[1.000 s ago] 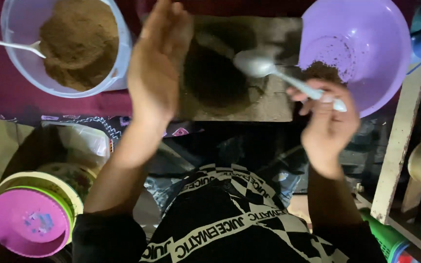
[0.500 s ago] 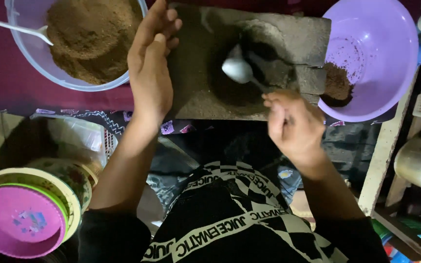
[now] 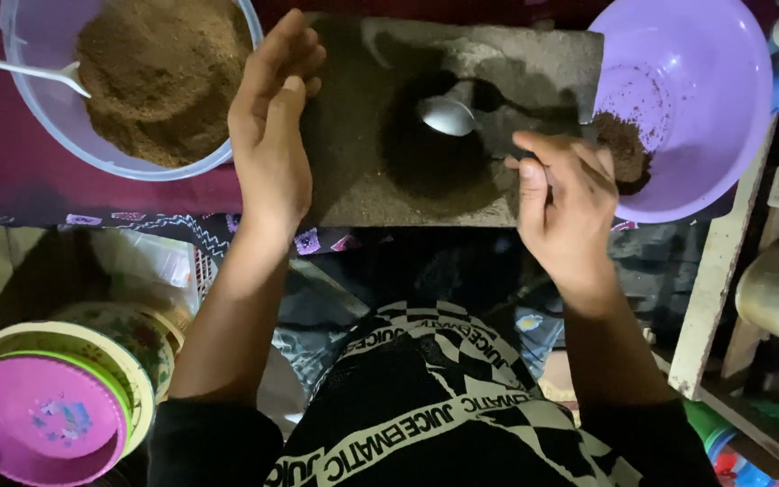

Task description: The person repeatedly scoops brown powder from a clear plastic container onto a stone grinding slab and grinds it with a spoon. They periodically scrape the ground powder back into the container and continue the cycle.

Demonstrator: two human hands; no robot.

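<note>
Nearby, clear bowl of brown powder.

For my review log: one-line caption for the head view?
Right hand holds spoon over a stone slab; left hand rests on its edge, between two bowls.

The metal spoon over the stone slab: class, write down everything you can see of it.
The metal spoon is silvery and shiny, with an oval bowl. The right hand holds its handle, which is dark and mostly hidden by the fingers. The bowl sits over a dark hollow in the grey stone slab. Whether it touches the slab or carries powder cannot be told.
</note>
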